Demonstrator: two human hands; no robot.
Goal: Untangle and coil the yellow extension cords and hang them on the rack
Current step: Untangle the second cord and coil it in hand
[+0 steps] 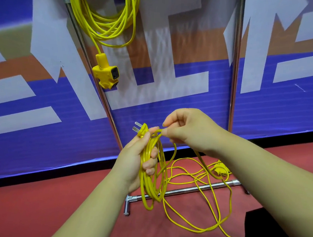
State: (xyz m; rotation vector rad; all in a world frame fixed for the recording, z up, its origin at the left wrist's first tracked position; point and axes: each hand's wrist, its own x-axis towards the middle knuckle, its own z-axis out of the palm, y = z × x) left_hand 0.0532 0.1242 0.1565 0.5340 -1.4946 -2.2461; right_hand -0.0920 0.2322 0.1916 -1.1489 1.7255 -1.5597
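Head view: one coiled cord [106, 13] hangs racked; left hand [138, 160] grips a half-wound coil [151, 176], right hand [184, 132] pinches its strand, slack [201, 207] floored.

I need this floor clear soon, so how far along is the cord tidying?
Done: one coiled cord hangs on the rack. In hand: the left hand grips a partial coil by the plug while the right hand pinches the next loop. Left: the loose cord and its socket block lie on the floor, to be coiled and hung.
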